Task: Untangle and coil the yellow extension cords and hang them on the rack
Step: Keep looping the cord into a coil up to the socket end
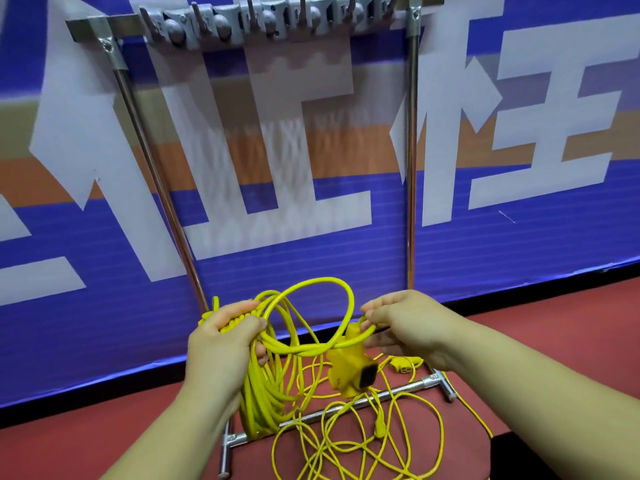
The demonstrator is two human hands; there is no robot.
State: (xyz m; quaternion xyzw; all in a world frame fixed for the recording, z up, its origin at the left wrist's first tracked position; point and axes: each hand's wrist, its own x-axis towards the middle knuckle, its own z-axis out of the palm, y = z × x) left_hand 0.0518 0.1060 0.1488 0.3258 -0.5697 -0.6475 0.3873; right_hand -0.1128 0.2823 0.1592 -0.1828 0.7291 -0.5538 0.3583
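Observation:
My left hand (221, 344) grips a bundle of coiled yellow extension cord (266, 393) whose loops hang down toward the floor. My right hand (401, 327) pinches one strand of the same cord, which arcs in a wide loop (332, 285) between both hands. A yellow socket box (349, 368) with a black face dangles just below my right hand. More yellow cord lies tangled on the red floor (363, 441), with a yellow plug (379, 427) in it. The metal rack stands in front of me, with a grey hook bar (270, 22) across its top.
The rack's two steel uprights (411, 161) rise from a floor bar (391, 393) with T-shaped feet. A blue, orange and white banner wall (519, 237) stands right behind it. Another small yellow plug (401, 365) lies near the right foot.

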